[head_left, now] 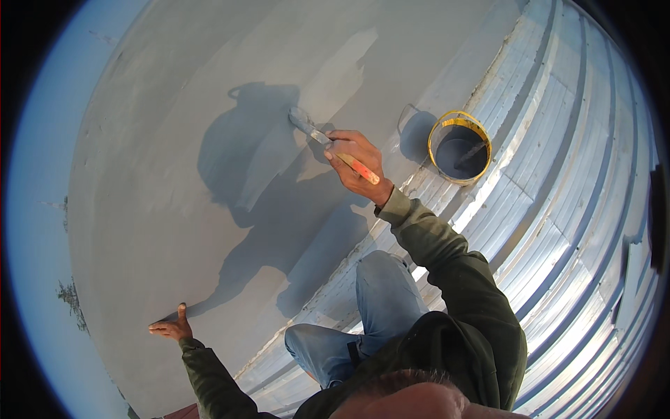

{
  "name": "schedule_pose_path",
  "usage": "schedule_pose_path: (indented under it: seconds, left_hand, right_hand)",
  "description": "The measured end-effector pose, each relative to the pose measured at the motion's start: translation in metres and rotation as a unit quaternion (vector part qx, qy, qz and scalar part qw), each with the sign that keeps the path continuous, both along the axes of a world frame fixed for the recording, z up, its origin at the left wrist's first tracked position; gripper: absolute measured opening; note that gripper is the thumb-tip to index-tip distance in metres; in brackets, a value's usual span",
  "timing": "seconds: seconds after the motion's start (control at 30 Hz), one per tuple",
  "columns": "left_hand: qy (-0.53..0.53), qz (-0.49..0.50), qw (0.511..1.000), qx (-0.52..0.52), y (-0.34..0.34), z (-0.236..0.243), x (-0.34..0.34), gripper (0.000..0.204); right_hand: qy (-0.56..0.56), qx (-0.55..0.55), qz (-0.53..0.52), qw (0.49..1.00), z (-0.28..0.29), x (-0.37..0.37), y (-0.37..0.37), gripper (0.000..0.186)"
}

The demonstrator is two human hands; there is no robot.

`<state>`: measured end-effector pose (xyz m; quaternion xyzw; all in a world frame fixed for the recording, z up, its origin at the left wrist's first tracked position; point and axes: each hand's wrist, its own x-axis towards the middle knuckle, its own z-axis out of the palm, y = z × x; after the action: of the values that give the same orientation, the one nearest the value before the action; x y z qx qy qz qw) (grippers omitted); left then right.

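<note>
My right hand is closed around the handle of a paintbrush, which has worn red and orange on its handle end. The brush's grey-coated bristles meet the grey wall surface. Lower left, my left hand is held with fingers stretched out and thumb apart, against or very close to the same surface; nothing is in it. Right of my right hand stands a bucket with a yellow rim, partly filled with grey paint. A pale streak crosses the paint; I cannot tell what it is.
Ridged metal sheeting spreads along the right side, under the bucket and my bent legs. A rough seam divides it from the grey surface. My shadow falls across the painted area. Sky and a small tree show beyond the left edge.
</note>
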<state>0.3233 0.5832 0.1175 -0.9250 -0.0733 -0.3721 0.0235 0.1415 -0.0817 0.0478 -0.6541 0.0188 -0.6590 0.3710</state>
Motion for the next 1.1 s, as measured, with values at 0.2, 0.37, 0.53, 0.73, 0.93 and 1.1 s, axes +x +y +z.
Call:
schedule_pose_path:
  seconds: [0.2, 0.37, 0.53, 0.73, 0.93, 1.1]
  left_hand:
    - [0.009, -0.009, 1.000, -0.005, -0.004, -0.008, 0.001, 0.153]
    - [0.011, 0.009, 1.000, -0.004, -0.006, 0.000, -0.002, 0.153]
    - [0.020, 0.004, 1.000, -0.023, -0.016, 0.002, -0.007, 0.154]
    - [0.020, -0.003, 1.000, -0.004, 0.005, 0.004, 0.003, 0.156]
    - [0.021, -0.001, 1.000, -0.003, 0.008, 0.001, -0.001, 0.154]
    - [0.009, -0.004, 1.000, 0.010, 0.000, -0.004, 0.005, 0.153]
  right_hand:
    - [-0.058, 0.160, 0.071, 0.983, 0.018, 0.000, -0.137, 0.017]
    - [-0.084, 0.136, -0.052, 0.986, 0.042, -0.001, -0.226, 0.017]
    - [-0.018, -0.039, -0.120, 0.992, 0.012, 0.012, -0.078, 0.019]
    - [0.003, 0.006, 0.228, 0.974, -0.035, 0.002, 0.105, 0.020]
    - [-0.015, 0.178, 0.040, 0.983, -0.056, -0.001, -0.072, 0.014]
    - [-0.013, 0.143, -0.090, 0.986, -0.057, -0.001, -0.136, 0.011]
